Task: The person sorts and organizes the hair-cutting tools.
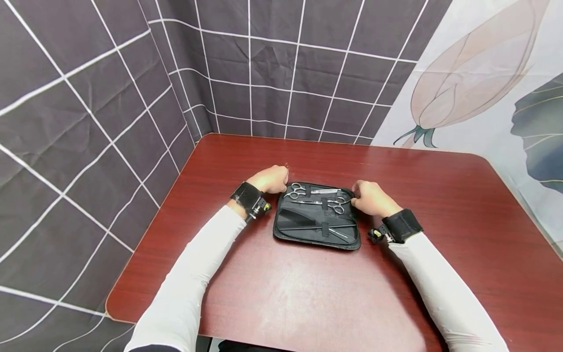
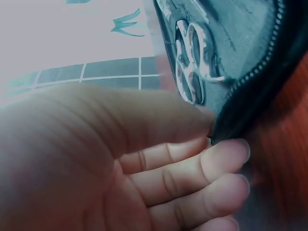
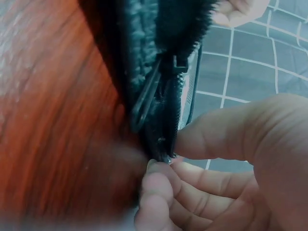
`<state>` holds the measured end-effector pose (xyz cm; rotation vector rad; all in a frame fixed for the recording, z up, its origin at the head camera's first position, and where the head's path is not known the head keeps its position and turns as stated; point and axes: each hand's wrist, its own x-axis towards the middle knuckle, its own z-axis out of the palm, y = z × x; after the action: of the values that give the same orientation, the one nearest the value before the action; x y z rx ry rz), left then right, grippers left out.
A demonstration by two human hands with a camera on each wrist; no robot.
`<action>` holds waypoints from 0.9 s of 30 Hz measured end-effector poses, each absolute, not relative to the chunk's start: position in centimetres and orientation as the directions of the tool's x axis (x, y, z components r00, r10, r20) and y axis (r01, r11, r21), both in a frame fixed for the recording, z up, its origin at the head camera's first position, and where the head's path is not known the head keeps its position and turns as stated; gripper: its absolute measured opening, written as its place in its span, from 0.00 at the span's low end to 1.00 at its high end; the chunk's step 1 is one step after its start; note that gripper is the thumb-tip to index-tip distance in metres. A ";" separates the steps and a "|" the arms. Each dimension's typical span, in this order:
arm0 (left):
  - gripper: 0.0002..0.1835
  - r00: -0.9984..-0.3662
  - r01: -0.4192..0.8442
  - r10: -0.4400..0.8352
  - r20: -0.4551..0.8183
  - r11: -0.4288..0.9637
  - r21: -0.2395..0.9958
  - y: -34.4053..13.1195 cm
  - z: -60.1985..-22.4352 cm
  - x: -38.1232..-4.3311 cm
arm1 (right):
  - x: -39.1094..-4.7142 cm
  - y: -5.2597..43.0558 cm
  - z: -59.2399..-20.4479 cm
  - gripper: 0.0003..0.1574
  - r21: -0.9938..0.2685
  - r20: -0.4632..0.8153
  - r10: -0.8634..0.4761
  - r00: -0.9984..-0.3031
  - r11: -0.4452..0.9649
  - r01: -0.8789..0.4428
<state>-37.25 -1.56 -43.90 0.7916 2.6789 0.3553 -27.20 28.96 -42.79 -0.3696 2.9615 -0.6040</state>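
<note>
Black zip case [image 1: 316,243] lying open on red table [image 1: 281,293], two pairs of silver scissors [image 1: 325,191] resting inside. Left hand [image 1: 271,179] pinching case's far left corner between thumb and fingers. Right hand [image 1: 371,198] pinching zippered right edge near far corner, zipper pull [image 3: 147,98] hanging nearby.

Shiny silver metal scissors [image 1: 324,191] gleam in a grainy black leather-look zippered case [image 1: 316,242] on a glossy red-brown wood-grain table [image 1: 334,293].

I can't see the bits of case [image 1: 316,243] the left hand [image 1: 271,180] and right hand [image 1: 373,198] cover; below both, the sleeves [image 1: 193,278] run out of view.
</note>
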 end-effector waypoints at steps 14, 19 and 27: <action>0.12 -0.851 0.456 0.499 -0.161 0.856 0.243 -0.5 -41.9 -35.7 | -29.7 29.1 -42.6 0.03 -0.366 0.002 -0.223 -0.975 0.907 -0.208; 0.09 -0.873 0.419 0.464 -0.146 0.870 0.259 -0.3 -42.0 -36.4 | -31.0 29.3 -42.7 0.06 -0.384 -0.028 -0.196 -0.980 0.907 -0.171; 0.06 -0.895 0.386 0.429 -0.120 0.881 0.272 0.2 -42.1 -37.5 | -33.2 29.7 -42.8 0.10 -0.411 -0.060 -0.162 -0.985 0.903 -0.123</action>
<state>-37.47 0.17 -42.08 0.6282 2.8742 0.3618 -33.16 29.70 -42.84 -0.2229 2.9740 -0.6337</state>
